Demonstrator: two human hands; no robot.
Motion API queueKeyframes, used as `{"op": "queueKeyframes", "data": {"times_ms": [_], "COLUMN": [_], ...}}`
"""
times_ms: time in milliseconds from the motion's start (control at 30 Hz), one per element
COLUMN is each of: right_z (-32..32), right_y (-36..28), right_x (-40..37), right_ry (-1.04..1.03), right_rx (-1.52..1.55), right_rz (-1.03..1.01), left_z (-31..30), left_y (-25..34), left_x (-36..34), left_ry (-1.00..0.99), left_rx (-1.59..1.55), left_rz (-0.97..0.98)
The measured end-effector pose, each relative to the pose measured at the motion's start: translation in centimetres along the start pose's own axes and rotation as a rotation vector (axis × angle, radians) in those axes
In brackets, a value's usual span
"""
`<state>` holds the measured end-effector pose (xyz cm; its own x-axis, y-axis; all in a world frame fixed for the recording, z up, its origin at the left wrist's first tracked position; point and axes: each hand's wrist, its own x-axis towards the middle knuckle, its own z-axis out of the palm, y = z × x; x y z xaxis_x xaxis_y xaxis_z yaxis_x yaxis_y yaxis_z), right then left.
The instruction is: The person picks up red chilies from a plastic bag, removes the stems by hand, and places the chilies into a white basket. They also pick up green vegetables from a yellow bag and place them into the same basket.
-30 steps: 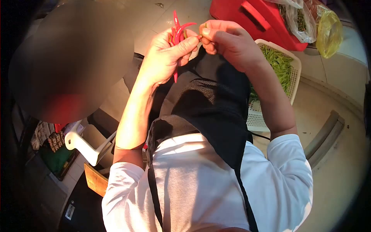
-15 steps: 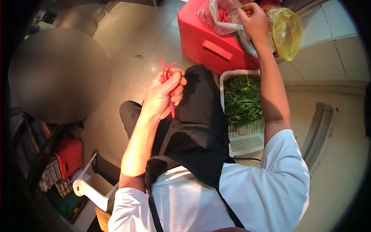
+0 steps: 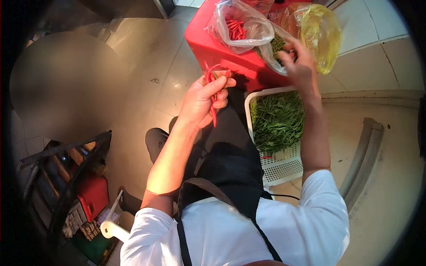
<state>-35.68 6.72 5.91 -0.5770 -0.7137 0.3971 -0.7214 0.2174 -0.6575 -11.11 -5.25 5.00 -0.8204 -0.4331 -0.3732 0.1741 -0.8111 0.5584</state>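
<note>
My left hand (image 3: pixel 205 101) is closed around several long red chillies (image 3: pixel 214 113), whose tips stick out above and below the fingers. Over the bag of small green pieces (image 3: pixel 277 44), my right hand (image 3: pixel 301 62) is slightly blurred, with its fingers apart and nothing visible in them. Left of that, a clear plastic bag (image 3: pixel 259 31) stands open with red chillies (image 3: pixel 235 29) inside. Both bags rest on a red box (image 3: pixel 199 37). A yellow plastic bag (image 3: pixel 326 31) lies at the right of them.
Below the box, a white plastic basket (image 3: pixel 279 170) holds leafy greens (image 3: pixel 277 119), with a red bit near its front. A grey bar (image 3: pixel 361 155) lies on the right. Lower left are a black rack (image 3: pixel 66 170), a red container (image 3: pixel 94 197) and a white plastic piece (image 3: pixel 113 228).
My right hand has come down from the edge of the chilli bag to the bag of green pieces. The chilli bag now stands wider open. My left hand still grips the chillies.
</note>
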Motion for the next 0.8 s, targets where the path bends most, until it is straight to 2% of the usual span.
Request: {"op": "queueKeyframes", "data": {"times_ms": [100, 167, 200, 300, 333, 367, 433, 500, 533, 633, 667, 733, 767, 800], "right_z": [1.4, 2.1, 2.2, 3.7, 4.3, 3.9, 4.9, 5.5, 5.6, 6.3, 7.6, 8.3, 9.0, 9.5], "right_y": [-5.2, -6.2, -6.7, -5.6, -5.5, -5.2, -3.7, -4.3, -5.6, -10.2, -10.8, -14.3, -16.4, -17.1], "right_x": [-2.8, -2.5, -2.1, 0.0, 1.4, 3.1, 5.6, 5.4, 5.2, -0.1, -2.2, -6.4, -7.6, -8.9], "right_ry": [-0.308, -0.364, -0.423, -0.178, -0.07, -0.036, -0.037, 0.077, 0.13, 0.043, 0.105, 0.039, 0.043, -0.01], "right_rx": [0.588, 0.445, 0.637, 0.555, 0.723, 0.413, 0.131, 0.078, 0.054, 0.42, 0.459, 0.538, 0.672, 0.631], "right_rz": [0.139, 0.055, 0.163, 0.084, 0.126, 0.145, -0.034, -0.153, -0.217, -0.015, -0.084, 0.003, -0.055, -0.071], "left_z": [0.6, 1.0, 1.1, 1.7, 1.7, 1.6, 1.3, 0.3, -0.7, -2.0, -2.5, -3.4, -4.0, -4.5], "left_y": [-0.7, -0.6, -0.4, 1.0, 1.4, 1.8, 2.3, 3.0, 3.2, 3.4, 3.5, 3.3, 3.2, 3.2], "left_x": [2.0, 2.9, 3.3, 3.8, 3.8, 3.7, 3.3, 3.1, 3.1, 2.5, 2.1, 1.5, 1.2, 0.7], "left_ry": [-0.072, -0.143, -0.155, -0.123, -0.117, -0.111, -0.128, -0.178, -0.298, -0.254, -0.302, -0.252, -0.228, -0.238], "left_rx": [0.05, 0.124, 0.129, 0.08, 0.048, 0.015, -0.105, -0.274, -0.354, -0.465, -0.522, -0.641, -0.699, -0.761], "left_rz": [-0.048, -0.084, -0.085, -0.045, -0.03, -0.017, -0.018, -0.041, -0.04, 0.039, 0.077, 0.155, 0.191, 0.221]}}
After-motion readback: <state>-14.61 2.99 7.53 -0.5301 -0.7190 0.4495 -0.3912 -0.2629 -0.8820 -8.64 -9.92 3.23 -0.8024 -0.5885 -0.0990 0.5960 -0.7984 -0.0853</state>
